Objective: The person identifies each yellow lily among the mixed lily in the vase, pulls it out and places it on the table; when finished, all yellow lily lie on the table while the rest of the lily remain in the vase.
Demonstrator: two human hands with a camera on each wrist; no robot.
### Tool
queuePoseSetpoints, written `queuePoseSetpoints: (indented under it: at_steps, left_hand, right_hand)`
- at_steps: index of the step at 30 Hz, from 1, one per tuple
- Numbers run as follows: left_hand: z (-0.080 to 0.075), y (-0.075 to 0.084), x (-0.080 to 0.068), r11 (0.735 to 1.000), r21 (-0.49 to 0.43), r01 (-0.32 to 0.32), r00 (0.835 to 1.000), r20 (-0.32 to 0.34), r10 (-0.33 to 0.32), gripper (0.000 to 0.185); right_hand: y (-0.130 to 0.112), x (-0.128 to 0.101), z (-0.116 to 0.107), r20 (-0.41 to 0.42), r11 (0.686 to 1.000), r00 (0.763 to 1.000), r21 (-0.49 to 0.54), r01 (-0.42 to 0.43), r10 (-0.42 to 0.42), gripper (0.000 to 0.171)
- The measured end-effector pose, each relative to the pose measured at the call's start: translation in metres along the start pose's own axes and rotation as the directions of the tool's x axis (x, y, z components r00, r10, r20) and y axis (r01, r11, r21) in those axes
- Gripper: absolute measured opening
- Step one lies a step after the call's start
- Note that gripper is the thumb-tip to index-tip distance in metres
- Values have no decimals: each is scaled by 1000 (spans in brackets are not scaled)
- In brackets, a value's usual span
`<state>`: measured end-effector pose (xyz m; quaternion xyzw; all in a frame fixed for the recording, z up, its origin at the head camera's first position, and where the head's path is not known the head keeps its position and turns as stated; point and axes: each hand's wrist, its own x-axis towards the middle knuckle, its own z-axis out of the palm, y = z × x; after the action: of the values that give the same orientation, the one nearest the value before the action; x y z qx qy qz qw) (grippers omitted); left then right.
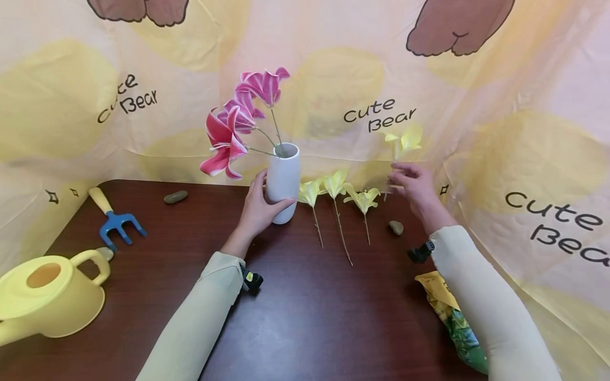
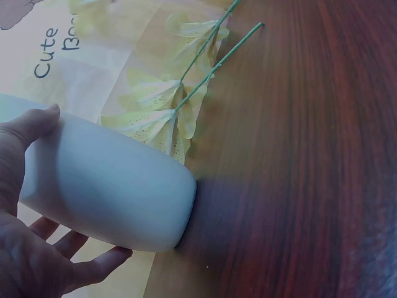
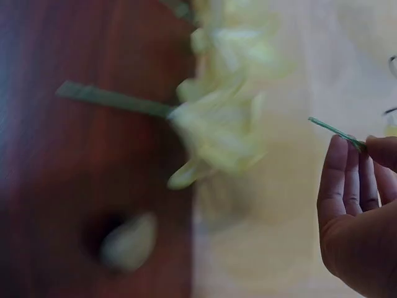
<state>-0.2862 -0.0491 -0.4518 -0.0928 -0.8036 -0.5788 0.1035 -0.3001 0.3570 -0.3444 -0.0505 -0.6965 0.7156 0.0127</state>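
Observation:
My left hand (image 1: 257,211) grips a white vase (image 1: 284,182), its fingers and thumb around the lower side; the left wrist view shows the vase's base (image 2: 167,211) close up. Several pink artificial lilies (image 1: 224,140) stand in the vase and lean left. Off to the right, my right hand (image 1: 416,188) pinches the stem of a yellow artificial lily (image 1: 405,141), held upright above the table. In the right wrist view the green stem end (image 3: 335,130) sticks out past the fingertips. Three more yellow lilies (image 1: 363,201) lie between the hands, stems pointing toward me.
On the brown table (image 1: 305,317), a small stone (image 1: 396,227) lies near the right hand and a darker stone (image 1: 176,197) at the back left. A blue hand fork (image 1: 119,225) and yellow watering can (image 1: 62,301) are at left. A yellow-green bag (image 1: 457,323) lies under the right forearm.

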Motion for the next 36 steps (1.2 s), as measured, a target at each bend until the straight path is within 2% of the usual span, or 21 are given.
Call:
queuePoseSetpoints:
  at_steps: [5,11,15,19,24,30,36]
  left_hand:
    - [-1,0,-1,1000,-6,2,1000,2,-2,103]
    - [-2,-1,-1,1000,-15,13,1000,5,-13,103]
    - [-1,-1,-2,1000,-21,13,1000,8,-13,103]
    - [-2,-1,-1,999,-31,15,1000,11,-14,104]
    - [-2,0,0,999,-33,13,1000,13,-12,104]
    - [-2,0,0,999,-28,14,1000,14,-14,105]
    - [-2,-1,0,999,-29,14,1000,14,-14,104]
  right_hand:
    - [19,-11,-23,18,975,995,-201,-89,95,22]
    - [46,-11,-35,22,910,978,-373,-184,207,53]
    - [65,-6,-44,4,866,967,-447,-225,253,58]
    - [66,-7,-45,-2,844,959,-473,-251,284,59]
    - [55,-15,-39,18,846,952,-464,-264,307,58]
    - [56,-15,-39,14,837,953,-483,-258,302,57]
    - [71,-6,-45,-12,825,966,-517,-226,258,51]
